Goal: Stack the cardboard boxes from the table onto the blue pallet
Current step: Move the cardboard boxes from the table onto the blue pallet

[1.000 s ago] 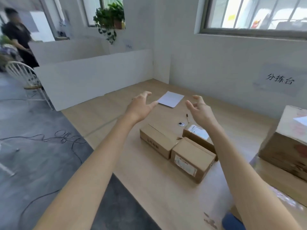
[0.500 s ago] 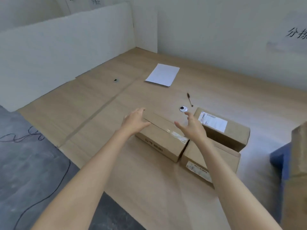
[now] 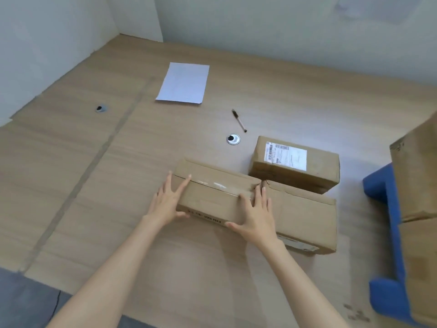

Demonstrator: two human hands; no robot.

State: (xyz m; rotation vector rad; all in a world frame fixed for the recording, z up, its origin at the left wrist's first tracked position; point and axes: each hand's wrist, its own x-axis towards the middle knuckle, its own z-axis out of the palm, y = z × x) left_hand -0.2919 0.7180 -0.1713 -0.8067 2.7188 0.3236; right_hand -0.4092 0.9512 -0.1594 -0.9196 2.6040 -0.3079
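**Single head view, looking steeply down over the table**

One view only, worn on the head; no second view, so nothing is shared. It looks forward and down across the table (image 3: 118, 162) toward the far walls (image 3: 283, 24), which meet in a corner at upper left. Wide-angle: the table edges and wall bases bow. Both forearms enter from the bottom edge, with the left hand (image 3: 165, 202) and right hand (image 3: 255, 214) near mid-frame, close to the lens. The boxes (image 3: 295, 166) sit just right of centre. The pallet (image 3: 387, 209) is cut by the right edge. A strip of floor (image 3: 21, 301) shows at lower left.
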